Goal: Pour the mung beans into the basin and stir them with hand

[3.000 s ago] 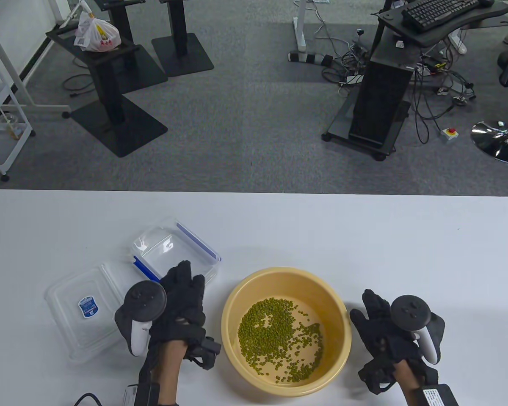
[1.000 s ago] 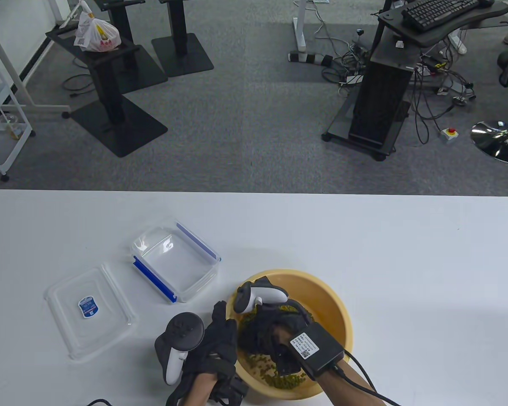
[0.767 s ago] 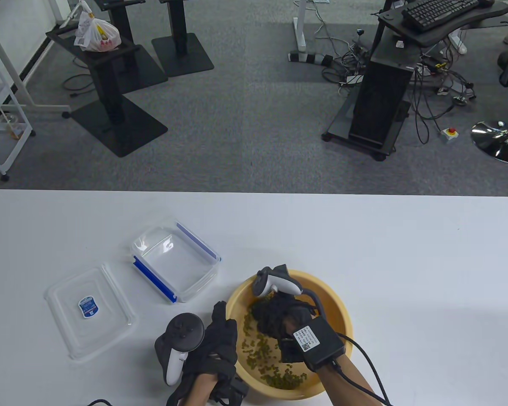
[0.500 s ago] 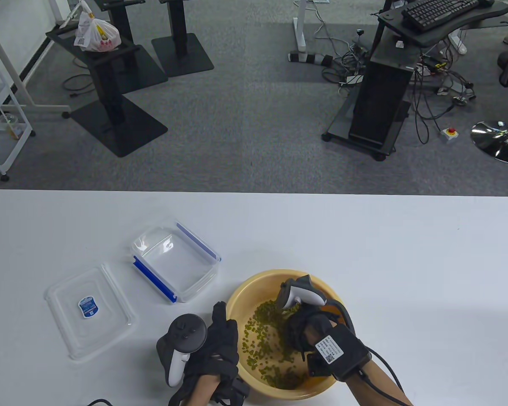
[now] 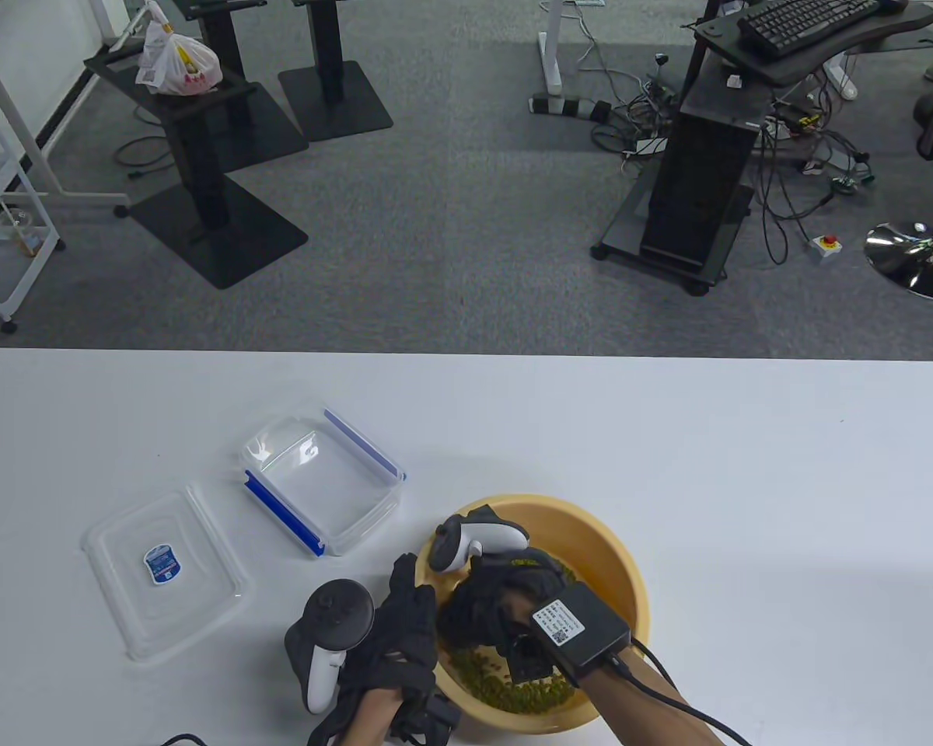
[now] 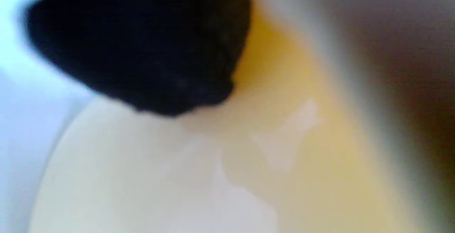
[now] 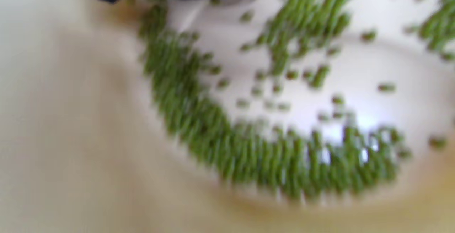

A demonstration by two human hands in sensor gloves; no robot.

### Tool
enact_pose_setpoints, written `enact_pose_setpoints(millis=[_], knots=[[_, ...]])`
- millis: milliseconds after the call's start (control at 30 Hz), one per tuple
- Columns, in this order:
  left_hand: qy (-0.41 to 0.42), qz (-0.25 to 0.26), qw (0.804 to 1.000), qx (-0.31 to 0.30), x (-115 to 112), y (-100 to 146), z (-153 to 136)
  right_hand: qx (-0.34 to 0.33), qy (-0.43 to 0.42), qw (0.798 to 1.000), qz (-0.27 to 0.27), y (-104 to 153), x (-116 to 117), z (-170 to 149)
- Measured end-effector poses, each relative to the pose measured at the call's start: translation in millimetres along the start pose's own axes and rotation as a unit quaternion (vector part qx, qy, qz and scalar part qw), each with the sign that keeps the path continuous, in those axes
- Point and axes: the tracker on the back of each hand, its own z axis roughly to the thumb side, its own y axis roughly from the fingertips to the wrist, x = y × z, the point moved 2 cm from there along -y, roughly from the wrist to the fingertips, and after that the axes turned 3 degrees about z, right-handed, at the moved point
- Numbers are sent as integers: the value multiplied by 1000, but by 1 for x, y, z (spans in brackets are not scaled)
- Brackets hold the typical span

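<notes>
Both hands at the basin: right hand among mung beans, grip unclear; left hand flat outside.

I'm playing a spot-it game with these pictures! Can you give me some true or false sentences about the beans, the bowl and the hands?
1. The mung beans are in the yellow basin. True.
2. The right hand is inside the basin. True.
3. The left hand holds the clear box. False: it rests against the basin's outer wall; the box stands apart.
4. The clear box is full of beans. False: it is empty.
5. The lid is on the box. False: it lies beside it on the table.
</notes>
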Motion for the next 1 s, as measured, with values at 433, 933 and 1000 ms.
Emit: enact_pose_setpoints(millis=[433, 933, 1000], knots=[[-2, 6, 1000, 11, 0, 1, 0, 127, -39, 990, -45, 21, 12, -92], [0, 4, 1000, 9, -1, 2, 1, -3, -4, 997, 71, 7, 31, -2], [2, 4, 1000, 10, -1, 2, 1, 7, -40, 999, -10, 2, 11, -9]])
